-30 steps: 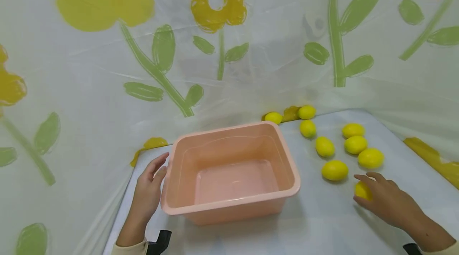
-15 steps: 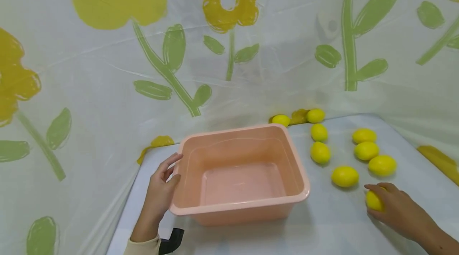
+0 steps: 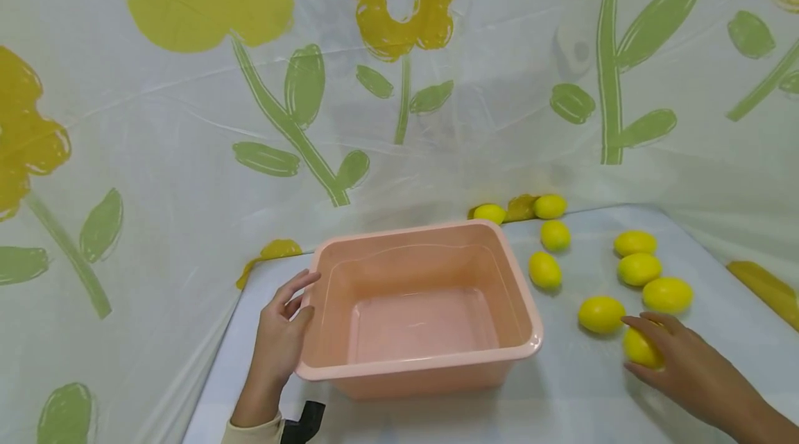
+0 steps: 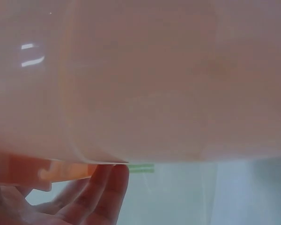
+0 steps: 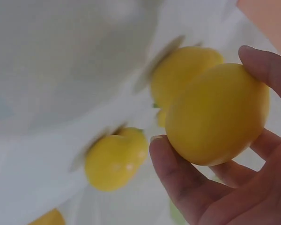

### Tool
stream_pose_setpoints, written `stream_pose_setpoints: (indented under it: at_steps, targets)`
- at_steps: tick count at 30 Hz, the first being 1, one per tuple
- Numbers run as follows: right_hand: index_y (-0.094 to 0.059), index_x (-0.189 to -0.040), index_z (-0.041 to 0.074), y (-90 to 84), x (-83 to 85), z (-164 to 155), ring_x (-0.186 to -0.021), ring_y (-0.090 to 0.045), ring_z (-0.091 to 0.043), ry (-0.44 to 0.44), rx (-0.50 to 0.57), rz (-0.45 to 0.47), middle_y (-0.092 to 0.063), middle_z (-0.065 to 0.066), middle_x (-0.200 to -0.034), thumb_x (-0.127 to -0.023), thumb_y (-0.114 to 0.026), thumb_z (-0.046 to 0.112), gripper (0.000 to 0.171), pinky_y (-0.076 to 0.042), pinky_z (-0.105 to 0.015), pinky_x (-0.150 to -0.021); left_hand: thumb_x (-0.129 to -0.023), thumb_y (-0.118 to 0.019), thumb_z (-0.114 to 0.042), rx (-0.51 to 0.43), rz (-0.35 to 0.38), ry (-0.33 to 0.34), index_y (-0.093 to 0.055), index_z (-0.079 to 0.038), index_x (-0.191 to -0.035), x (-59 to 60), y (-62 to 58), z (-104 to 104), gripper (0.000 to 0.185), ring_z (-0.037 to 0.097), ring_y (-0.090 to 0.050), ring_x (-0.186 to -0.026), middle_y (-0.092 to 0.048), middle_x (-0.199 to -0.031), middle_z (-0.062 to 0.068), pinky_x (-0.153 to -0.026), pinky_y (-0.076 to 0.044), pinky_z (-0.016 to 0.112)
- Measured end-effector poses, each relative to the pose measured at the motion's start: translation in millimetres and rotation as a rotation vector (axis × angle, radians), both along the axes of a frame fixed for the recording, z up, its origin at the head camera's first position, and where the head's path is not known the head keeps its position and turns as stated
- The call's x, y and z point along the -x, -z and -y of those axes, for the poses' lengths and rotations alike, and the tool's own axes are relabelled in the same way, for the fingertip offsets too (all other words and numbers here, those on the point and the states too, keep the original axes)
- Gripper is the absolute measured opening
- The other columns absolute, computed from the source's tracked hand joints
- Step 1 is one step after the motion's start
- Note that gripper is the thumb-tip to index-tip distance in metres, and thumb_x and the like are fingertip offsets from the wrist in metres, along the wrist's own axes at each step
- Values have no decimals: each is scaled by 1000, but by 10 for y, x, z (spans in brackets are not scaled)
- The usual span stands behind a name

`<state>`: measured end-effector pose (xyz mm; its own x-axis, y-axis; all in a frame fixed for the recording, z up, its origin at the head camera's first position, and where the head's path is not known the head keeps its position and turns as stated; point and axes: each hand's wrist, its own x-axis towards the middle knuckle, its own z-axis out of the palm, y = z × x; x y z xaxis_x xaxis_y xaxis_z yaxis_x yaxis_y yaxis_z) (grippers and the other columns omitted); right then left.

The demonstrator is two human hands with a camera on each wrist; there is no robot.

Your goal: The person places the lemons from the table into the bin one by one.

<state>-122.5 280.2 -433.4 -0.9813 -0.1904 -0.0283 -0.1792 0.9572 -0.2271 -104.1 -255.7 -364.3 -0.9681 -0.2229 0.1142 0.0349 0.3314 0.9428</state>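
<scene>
A pink plastic tub [image 3: 424, 361] stands empty on the white table. My left hand [image 3: 284, 333] holds its left rim, with the thumb at the edge and the fingers [image 4: 105, 192] under the lip of the tub [image 4: 145, 84]. My right hand [image 3: 677, 357] grips a yellow lemon [image 3: 641, 347] just right of the tub. In the right wrist view the lemon [image 5: 218, 115] sits between thumb and fingers [image 5: 178, 178]. Several more lemons lie behind it, the nearest lemon [image 3: 600, 313] close to my fingertips.
A flowered plastic sheet [image 3: 187, 118] rises behind and left of the table. Two lemons [image 3: 549, 206] lie at the back edge against it. Other lemons [image 3: 666, 295] are spread over the right half of the table [image 3: 562, 402].
The right hand with the lemon has lifted slightly and shifted toward the nearest loose lemon. The left hand stays on the tub's rim. The camera view has drifted a little.
</scene>
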Motion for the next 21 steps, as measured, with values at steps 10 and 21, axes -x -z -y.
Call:
stream_pose_setpoints:
  at_steps: [10, 21]
  targets:
    - [-56, -136, 11, -212, -141, 263, -104, -60, -40, -56, 53, -181, -51, -22, -133, -78, -82, 42, 71, -55, -58, -77, -96, -44, 2, 12, 12, -12, -59, -10, -136, 16, 9, -17, 45, 30, -54, -133, -37, -159, 2, -82, -57, 23]
    - [-59, -132, 17, -445, -245, 487, -98, -62, -31, -133, 156, -440, -56, -9, -129, -71, -88, 39, 71, -57, -50, -65, -97, -43, 1, 2, 22, -20, -60, -10, -136, 51, 24, -39, 44, 29, -54, -132, -36, -159, 0, -84, -57, 24]
